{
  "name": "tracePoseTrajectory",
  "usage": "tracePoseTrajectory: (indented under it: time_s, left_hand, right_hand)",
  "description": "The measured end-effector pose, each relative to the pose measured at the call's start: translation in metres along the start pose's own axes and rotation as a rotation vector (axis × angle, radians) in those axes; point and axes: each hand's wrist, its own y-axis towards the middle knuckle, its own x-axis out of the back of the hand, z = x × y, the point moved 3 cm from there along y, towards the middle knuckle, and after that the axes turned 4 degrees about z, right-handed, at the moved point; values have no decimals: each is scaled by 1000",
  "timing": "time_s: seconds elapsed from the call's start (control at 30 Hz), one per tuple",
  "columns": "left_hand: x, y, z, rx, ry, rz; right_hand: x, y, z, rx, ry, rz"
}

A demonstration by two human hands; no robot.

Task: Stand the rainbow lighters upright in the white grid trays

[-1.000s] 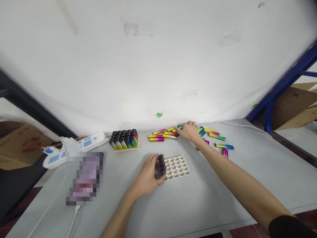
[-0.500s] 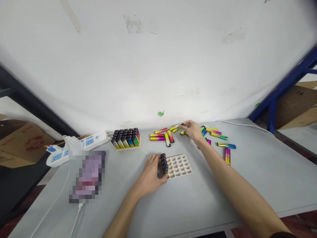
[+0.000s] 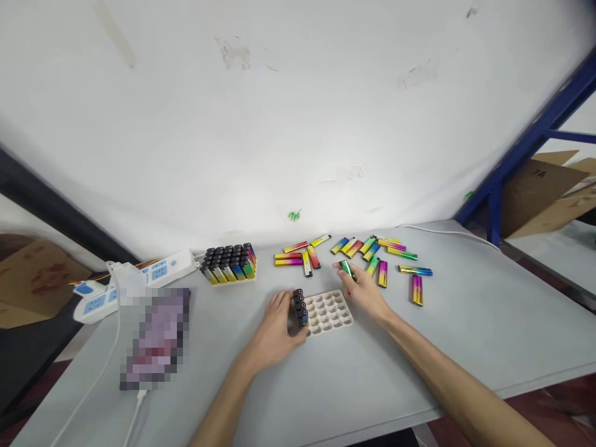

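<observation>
My left hand (image 3: 274, 324) curves around the left end of a pale tray (image 3: 351, 321) with rows of round holes, fingers at the far corner and thumb at the near one. Along that end stand several lighters (image 3: 300, 308) with black tops, upright in one row. To the right of the tray, just above the table, my right hand (image 3: 365, 292) pinches a shiny green lighter (image 3: 345, 268) between thumb and fingers. Loose metallic lighters (image 3: 357, 247) in rainbow colours lie beyond it, and more of these lighters (image 3: 294, 261) lie behind the tray.
A full block of upright lighters (image 3: 228, 264) stands at the back left. Beside it are a white power strip (image 3: 161, 268) with cables and a blurred-out flat object (image 3: 156, 338). The wall (image 3: 288, 124) borders the table (image 3: 465, 323) behind; a blue metal frame (image 3: 496, 211) rises at right.
My right hand has come back from the loose lighters toward the tray, now with a green lighter in its fingers. My left hand stays at the tray; the view has shifted slightly.
</observation>
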Motion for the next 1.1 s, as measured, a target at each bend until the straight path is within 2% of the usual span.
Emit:
tracePoseTrajectory:
  time_s: [0.13,0.4,0.63,0.77,0.93,1.1]
  left_hand:
    - [0,1,-1,-3,10,2]
    - [1,1,-2,-23,15,8]
    - [4,0,-2,-31,-1,12]
    - [6,-1,-4,-35,3,34]
    - [5,-2,-4,-20,18,51]
    - [5,-2,-3,-35,16,34]
  right_hand:
    - [-5,-6,5,-17,118,127]
    - [-2,-11,13,8,191,76]
    - [-11,-18,16,9,310,197]
    - [-15,-18,9,-51,416,234]
    - [-16,-14,-2,-160,463,171]
    - [-15,-14,0,-215,506,144]
